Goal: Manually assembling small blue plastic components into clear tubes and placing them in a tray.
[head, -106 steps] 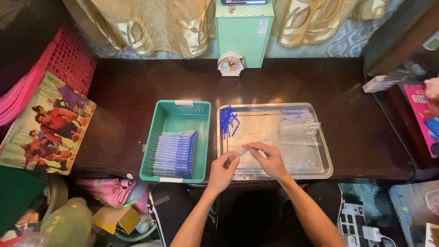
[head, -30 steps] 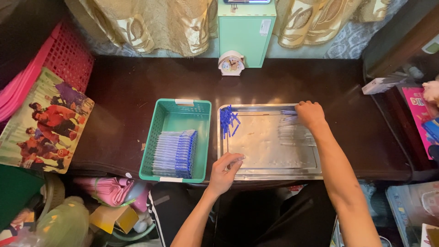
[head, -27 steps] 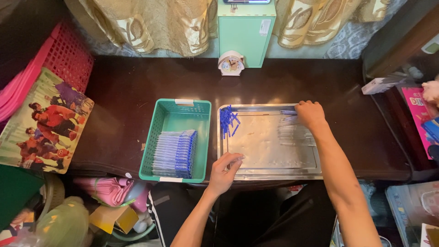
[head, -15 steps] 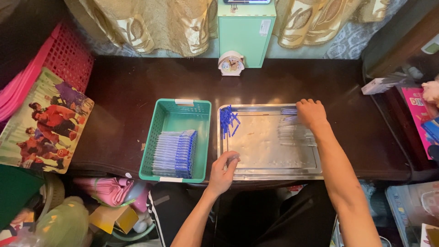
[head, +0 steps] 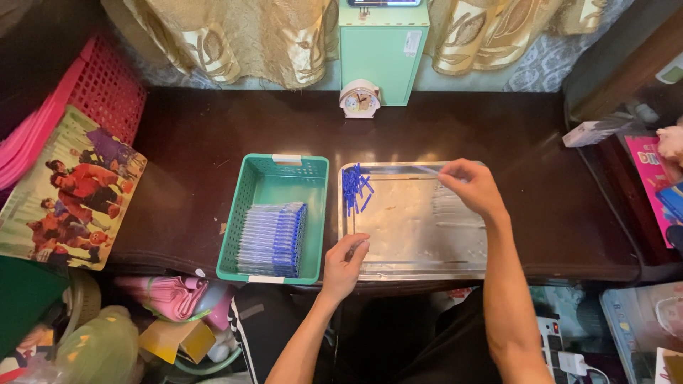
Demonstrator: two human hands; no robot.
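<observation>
A metal tray point(head: 398, 267) lies on the dark desk. A small pile of blue pen caps point(head: 354, 188) sits in its far left corner, and clear pen barrels point(head: 455, 213) lie on its right side. My left hand point(head: 345, 259) rests at the tray's near left corner, with its fingers closed on a thin pen part point(head: 353, 224) that points away from me. Over the tray's far right part, my right hand point(head: 473, 188) pinches a clear pen barrel point(head: 430, 170) at its fingertips. Left of the tray, a green basket point(head: 249, 192) holds a row of assembled blue pens point(head: 272, 238).
A small clock point(head: 360, 99) and a mint-green box point(head: 380, 50) stand at the back of the desk. A pink crate point(head: 99, 92) and a picture board point(head: 67, 192) lie at the left. Boxes and books crowd the right edge point(head: 651, 171). Bags fill the floor below left.
My right hand left my left hand at the tray's front and reached to the far right side, then drew slightly back. My left hand stayed at the front left corner.
</observation>
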